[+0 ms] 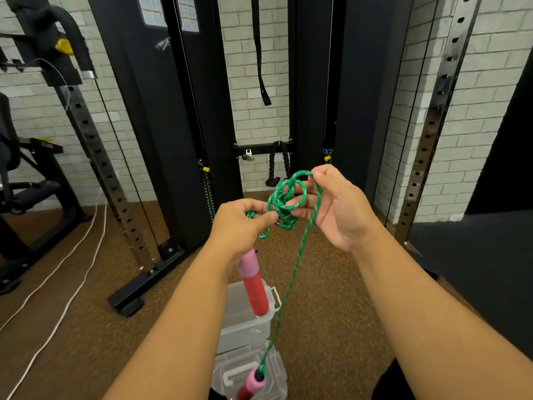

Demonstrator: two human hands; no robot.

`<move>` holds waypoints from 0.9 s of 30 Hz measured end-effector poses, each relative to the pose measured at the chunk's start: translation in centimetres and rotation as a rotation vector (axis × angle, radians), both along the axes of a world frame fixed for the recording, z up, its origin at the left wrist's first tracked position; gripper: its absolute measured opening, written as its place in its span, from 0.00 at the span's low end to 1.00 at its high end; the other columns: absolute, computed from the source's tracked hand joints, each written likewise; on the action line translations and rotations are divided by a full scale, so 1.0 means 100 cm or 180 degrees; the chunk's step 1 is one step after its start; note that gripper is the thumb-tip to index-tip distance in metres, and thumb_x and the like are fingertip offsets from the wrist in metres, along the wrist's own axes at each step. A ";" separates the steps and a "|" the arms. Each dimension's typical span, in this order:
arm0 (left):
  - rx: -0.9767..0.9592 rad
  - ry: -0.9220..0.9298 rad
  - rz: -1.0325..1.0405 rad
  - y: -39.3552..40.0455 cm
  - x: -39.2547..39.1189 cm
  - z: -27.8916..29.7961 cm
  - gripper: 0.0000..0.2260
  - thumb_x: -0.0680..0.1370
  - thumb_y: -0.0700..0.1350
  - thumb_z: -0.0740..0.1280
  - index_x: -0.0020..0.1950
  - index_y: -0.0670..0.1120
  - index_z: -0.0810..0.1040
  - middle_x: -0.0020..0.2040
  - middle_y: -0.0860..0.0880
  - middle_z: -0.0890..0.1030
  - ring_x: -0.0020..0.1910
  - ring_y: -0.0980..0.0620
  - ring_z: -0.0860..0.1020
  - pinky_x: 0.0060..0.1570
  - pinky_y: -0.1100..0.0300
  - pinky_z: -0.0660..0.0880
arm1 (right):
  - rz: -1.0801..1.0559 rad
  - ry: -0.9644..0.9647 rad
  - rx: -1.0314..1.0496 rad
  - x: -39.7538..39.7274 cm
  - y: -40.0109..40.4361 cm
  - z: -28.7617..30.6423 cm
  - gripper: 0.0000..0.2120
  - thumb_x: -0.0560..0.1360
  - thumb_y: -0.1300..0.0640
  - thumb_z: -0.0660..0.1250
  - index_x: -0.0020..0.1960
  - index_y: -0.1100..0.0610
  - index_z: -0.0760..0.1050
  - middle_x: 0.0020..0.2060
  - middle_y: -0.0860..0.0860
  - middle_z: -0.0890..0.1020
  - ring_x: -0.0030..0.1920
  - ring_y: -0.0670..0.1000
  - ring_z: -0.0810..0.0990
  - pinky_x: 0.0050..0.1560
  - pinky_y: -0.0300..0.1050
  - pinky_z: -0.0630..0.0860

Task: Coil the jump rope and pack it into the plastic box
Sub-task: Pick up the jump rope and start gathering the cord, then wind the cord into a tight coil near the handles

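Several loops of the green jump rope [284, 202] are gathered between my hands at chest height. My left hand [239, 219] pinches the rope beside the coil, and one pink and red handle [253, 284] hangs below that hand. My right hand [334, 206] has its fingers through the loops and holds them. A single strand runs down from the right hand to the second pink handle [252, 382] near the bottom edge. The clear plastic box [248, 321] stands open on the floor below, with its lid [251, 370] lying in front of it.
A black cable machine [178, 125] stands straight ahead against a white brick wall, with a black rope attachment [278, 166] hanging low. A perforated steel upright [435, 111] is at the right, a bench frame [26, 174] at the left. White cords [66, 269] trail on the brown floor.
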State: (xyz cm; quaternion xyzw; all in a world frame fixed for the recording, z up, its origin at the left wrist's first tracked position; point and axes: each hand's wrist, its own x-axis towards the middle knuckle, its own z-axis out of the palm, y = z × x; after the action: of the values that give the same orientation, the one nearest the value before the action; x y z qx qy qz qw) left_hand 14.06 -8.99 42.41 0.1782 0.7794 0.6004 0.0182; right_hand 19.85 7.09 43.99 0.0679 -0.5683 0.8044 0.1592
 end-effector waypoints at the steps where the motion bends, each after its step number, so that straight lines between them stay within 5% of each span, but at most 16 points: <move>1: 0.0068 0.0056 0.0035 0.000 -0.001 0.000 0.04 0.72 0.41 0.75 0.40 0.50 0.84 0.40 0.40 0.84 0.35 0.53 0.74 0.41 0.56 0.74 | -0.0035 -0.0117 0.0073 -0.001 0.001 0.000 0.06 0.81 0.57 0.55 0.48 0.57 0.67 0.47 0.59 0.77 0.34 0.53 0.79 0.39 0.47 0.75; 3: 0.0176 0.0162 0.0035 0.000 0.000 0.003 0.04 0.73 0.40 0.74 0.41 0.49 0.84 0.37 0.44 0.82 0.35 0.53 0.75 0.41 0.57 0.74 | -0.0036 -0.0517 0.0335 -0.003 0.002 -0.003 0.07 0.80 0.57 0.59 0.54 0.61 0.70 0.51 0.60 0.77 0.33 0.52 0.78 0.36 0.46 0.74; 6: 0.0354 0.0241 -0.0112 0.001 0.001 0.008 0.06 0.73 0.38 0.73 0.43 0.48 0.84 0.37 0.46 0.81 0.37 0.54 0.77 0.42 0.60 0.75 | 0.0211 -0.0902 0.0834 -0.006 0.000 -0.013 0.13 0.79 0.61 0.62 0.63 0.56 0.73 0.58 0.60 0.77 0.48 0.55 0.82 0.41 0.46 0.80; 9: 0.0260 0.0340 -0.0198 0.000 0.001 0.013 0.06 0.73 0.38 0.73 0.44 0.49 0.84 0.38 0.47 0.80 0.37 0.56 0.77 0.42 0.63 0.75 | -0.0007 -0.0800 0.1169 -0.006 -0.002 -0.022 0.10 0.77 0.64 0.66 0.57 0.57 0.78 0.53 0.62 0.80 0.46 0.54 0.82 0.45 0.47 0.82; 13: 0.0100 0.0407 -0.0255 -0.005 0.000 0.015 0.09 0.75 0.37 0.71 0.46 0.52 0.83 0.39 0.49 0.80 0.35 0.64 0.78 0.40 0.71 0.74 | -0.0696 -0.0453 0.1700 -0.010 0.005 -0.026 0.06 0.73 0.66 0.70 0.46 0.57 0.79 0.49 0.59 0.82 0.41 0.55 0.82 0.39 0.44 0.78; 16: -0.0123 0.0475 -0.0068 -0.005 -0.003 0.014 0.08 0.76 0.39 0.71 0.49 0.52 0.84 0.41 0.50 0.81 0.38 0.62 0.77 0.42 0.67 0.71 | -0.0826 -0.0241 0.1629 -0.012 0.008 -0.027 0.13 0.71 0.71 0.71 0.40 0.53 0.80 0.51 0.52 0.82 0.51 0.53 0.83 0.50 0.45 0.81; 21: -0.0852 0.0845 0.0256 0.000 -0.006 0.013 0.05 0.78 0.45 0.68 0.48 0.51 0.83 0.45 0.54 0.80 0.45 0.58 0.75 0.46 0.60 0.70 | -0.0751 -0.0082 0.1641 -0.013 0.014 -0.030 0.23 0.69 0.77 0.67 0.31 0.49 0.81 0.54 0.50 0.81 0.57 0.51 0.81 0.54 0.50 0.81; 27: -0.0221 0.0517 0.0562 -0.001 -0.014 0.013 0.07 0.80 0.43 0.64 0.47 0.49 0.81 0.40 0.52 0.79 0.40 0.56 0.74 0.38 0.65 0.71 | -0.1073 -0.0405 0.2667 -0.007 0.033 -0.044 0.25 0.66 0.78 0.62 0.29 0.50 0.79 0.49 0.45 0.82 0.50 0.46 0.80 0.55 0.47 0.78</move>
State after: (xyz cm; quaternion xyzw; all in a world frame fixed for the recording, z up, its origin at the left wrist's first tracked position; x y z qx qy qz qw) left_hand 12.70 -9.08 43.74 0.1562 0.8113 0.5559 -0.0916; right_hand 19.15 10.34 39.61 -0.0166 -0.8565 0.4705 0.2115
